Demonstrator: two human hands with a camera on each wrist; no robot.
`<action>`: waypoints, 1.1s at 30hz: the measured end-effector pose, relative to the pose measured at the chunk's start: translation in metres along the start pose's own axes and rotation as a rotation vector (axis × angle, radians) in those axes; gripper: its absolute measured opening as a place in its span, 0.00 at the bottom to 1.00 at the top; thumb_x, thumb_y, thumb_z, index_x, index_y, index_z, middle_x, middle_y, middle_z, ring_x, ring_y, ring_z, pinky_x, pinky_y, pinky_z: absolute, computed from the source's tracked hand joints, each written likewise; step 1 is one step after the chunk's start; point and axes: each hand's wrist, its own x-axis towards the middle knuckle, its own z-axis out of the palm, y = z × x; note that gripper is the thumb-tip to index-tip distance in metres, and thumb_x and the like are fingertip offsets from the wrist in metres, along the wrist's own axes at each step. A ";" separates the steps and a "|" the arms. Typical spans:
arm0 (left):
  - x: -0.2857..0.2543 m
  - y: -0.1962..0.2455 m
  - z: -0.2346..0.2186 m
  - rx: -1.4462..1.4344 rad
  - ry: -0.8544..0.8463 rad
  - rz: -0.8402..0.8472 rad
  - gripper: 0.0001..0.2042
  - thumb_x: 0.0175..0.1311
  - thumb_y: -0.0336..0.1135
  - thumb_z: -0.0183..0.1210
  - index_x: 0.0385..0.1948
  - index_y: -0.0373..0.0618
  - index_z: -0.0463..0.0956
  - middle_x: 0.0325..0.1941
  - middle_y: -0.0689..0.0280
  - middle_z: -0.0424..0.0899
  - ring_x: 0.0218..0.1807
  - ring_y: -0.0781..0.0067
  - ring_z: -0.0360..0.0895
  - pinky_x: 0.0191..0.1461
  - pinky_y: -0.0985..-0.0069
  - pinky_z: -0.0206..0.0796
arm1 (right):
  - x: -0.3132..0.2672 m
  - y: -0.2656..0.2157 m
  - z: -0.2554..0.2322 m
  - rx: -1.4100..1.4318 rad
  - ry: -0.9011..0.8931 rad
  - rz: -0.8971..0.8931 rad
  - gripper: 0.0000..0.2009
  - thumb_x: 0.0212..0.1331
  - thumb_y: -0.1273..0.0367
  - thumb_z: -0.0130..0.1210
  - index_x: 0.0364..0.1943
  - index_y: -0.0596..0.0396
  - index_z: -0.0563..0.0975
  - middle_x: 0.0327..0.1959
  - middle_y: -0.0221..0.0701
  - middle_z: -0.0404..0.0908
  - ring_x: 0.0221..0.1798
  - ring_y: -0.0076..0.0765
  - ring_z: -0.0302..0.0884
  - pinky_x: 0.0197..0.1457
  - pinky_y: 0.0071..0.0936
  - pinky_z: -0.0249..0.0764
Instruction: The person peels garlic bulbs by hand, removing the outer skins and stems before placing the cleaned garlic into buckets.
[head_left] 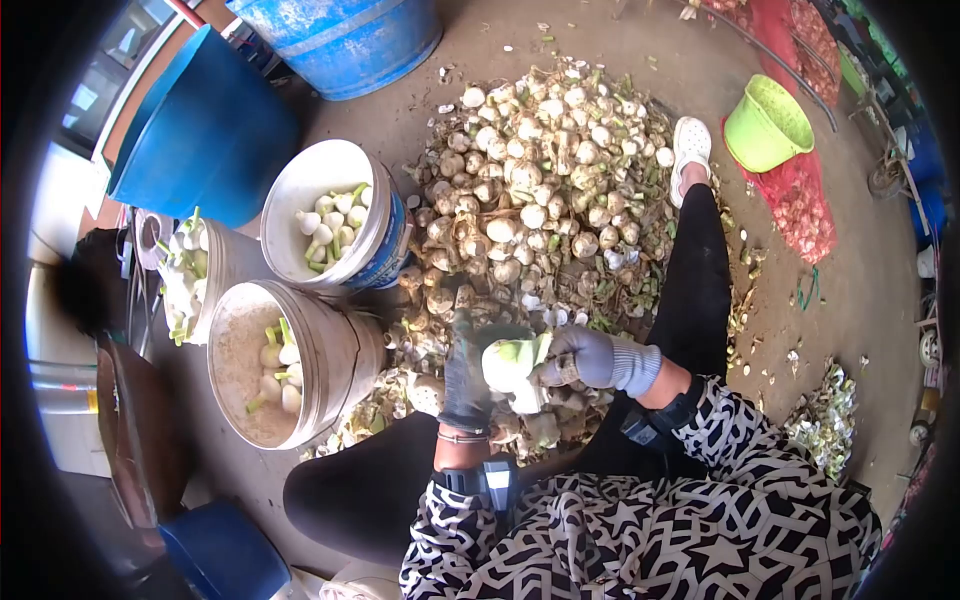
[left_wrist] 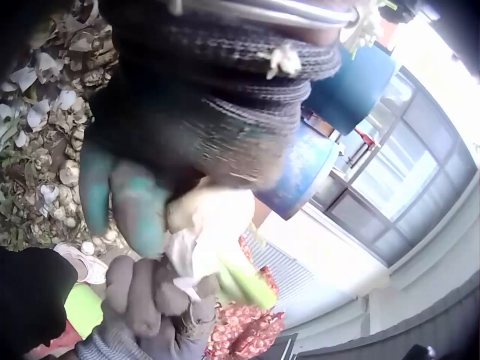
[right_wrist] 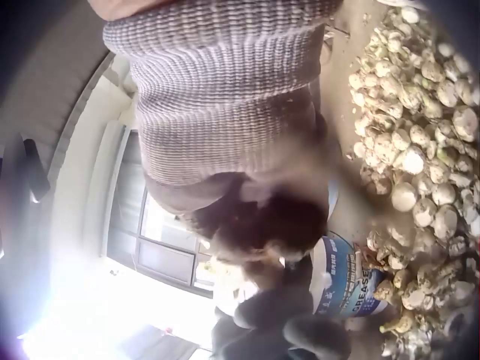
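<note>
My left hand (head_left: pixel 466 375), in a dark glove with teal fingertips (left_wrist: pixel 139 210), grips a large white garlic bulb (head_left: pixel 510 366) with a green stem (left_wrist: pixel 247 283). Close against it, my right hand (head_left: pixel 588 358), in a grey knit-cuffed glove, has its fingers curled and pinches the loose white skin (left_wrist: pixel 187 255) beside the bulb. From the right wrist, the bulb is overexposed and partly covered by gloved fingers (right_wrist: pixel 277 319). Both hands are over the near edge of a big heap of garlic bulbs (head_left: pixel 535 170).
Left of the heap stand a white bucket (head_left: pixel 285 225) and a dusty bucket (head_left: pixel 235 370), both holding trimmed bulbs. Behind are large blue tubs (head_left: pixel 215 130). A lime bucket (head_left: pixel 765 120) sits by red net sacks (head_left: pixel 795 210) at right. Peelings (head_left: pixel 828 420) lie at lower right.
</note>
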 end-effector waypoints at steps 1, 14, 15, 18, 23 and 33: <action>0.006 -0.007 -0.003 -0.430 0.076 -0.303 0.25 0.75 0.52 0.38 0.49 0.37 0.74 0.37 0.58 0.83 0.38 0.64 0.81 0.47 0.72 0.72 | 0.007 0.014 0.002 0.118 0.032 -0.039 0.10 0.60 0.68 0.59 0.28 0.62 0.82 0.23 0.29 0.83 0.26 0.20 0.77 0.31 0.20 0.72; -0.008 0.020 0.005 -0.736 -0.105 0.069 0.10 0.65 0.41 0.56 0.40 0.46 0.73 0.44 0.61 0.78 0.49 0.59 0.76 0.57 0.58 0.70 | 0.009 0.075 -0.045 0.793 -0.001 0.078 0.14 0.61 0.66 0.46 0.39 0.66 0.73 0.16 0.36 0.74 0.10 0.31 0.68 0.13 0.31 0.66; -0.007 0.023 0.006 -1.210 -0.183 0.111 0.14 0.66 0.47 0.54 0.38 0.45 0.74 0.44 0.61 0.79 0.51 0.57 0.76 0.60 0.51 0.67 | -0.008 0.074 -0.046 0.697 0.154 0.077 0.14 0.61 0.65 0.47 0.39 0.66 0.73 0.17 0.37 0.75 0.10 0.31 0.69 0.13 0.31 0.67; -0.003 0.025 -0.010 -1.357 -0.168 -0.001 0.18 0.68 0.50 0.50 0.44 0.47 0.78 0.53 0.61 0.80 0.64 0.53 0.69 0.70 0.44 0.50 | -0.059 0.069 -0.052 0.809 -0.318 -0.019 0.19 0.62 0.61 0.52 0.45 0.68 0.74 0.33 0.44 0.81 0.23 0.34 0.78 0.23 0.29 0.74; 0.001 0.017 -0.018 -1.425 -0.097 -0.024 0.23 0.69 0.53 0.44 0.54 0.49 0.76 0.60 0.61 0.76 0.67 0.53 0.66 0.72 0.47 0.48 | -0.094 0.044 -0.017 0.645 -0.385 -0.175 0.20 0.55 0.68 0.64 0.49 0.64 0.74 0.40 0.40 0.83 0.40 0.39 0.83 0.47 0.35 0.78; -0.027 0.038 -0.024 -0.343 -0.110 0.081 0.29 0.66 0.53 0.46 0.52 0.31 0.71 0.51 0.50 0.78 0.53 0.62 0.77 0.56 0.68 0.70 | 0.008 -0.012 0.021 -0.579 0.244 -0.425 0.13 0.52 0.57 0.66 0.29 0.50 0.78 0.17 0.32 0.76 0.20 0.36 0.76 0.27 0.30 0.69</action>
